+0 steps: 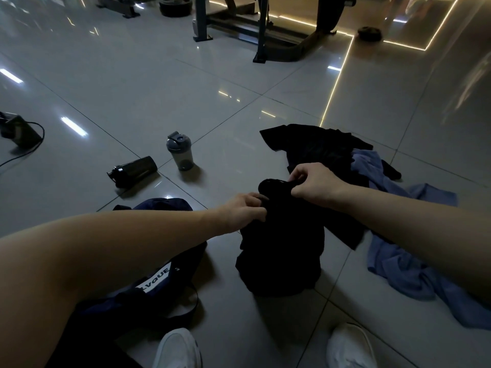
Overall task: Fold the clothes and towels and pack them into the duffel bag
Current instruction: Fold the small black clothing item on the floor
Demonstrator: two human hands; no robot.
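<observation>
Left hand [245, 208]: centre frame, fingers curled, pinching top edge of black garment [281, 256] | Right hand [313, 184]: just right, pinching same edge | Garment: hangs below both hands | Duffel bag [164, 277]: navy, lower left, beneath left forearm | Black shirt [318, 147], blue cloth [398, 266]: crumpled, right | Grey shaker bottle [180, 151] upright, black bottle [132, 170] lying: mid left

The single camera rides on the person's head, facing forward and tipped down at the tiled floor [159, 83]. Its wide lens bows the tile seams. The left hand [245, 208] and right hand [316, 185], reaching in from either side and gripping a black garment [279, 261], sit close beneath it at mid-frame. White shoes [178, 349] touch the bottom edge; gym machine frames [260, 27] stand far off along the top.
</observation>
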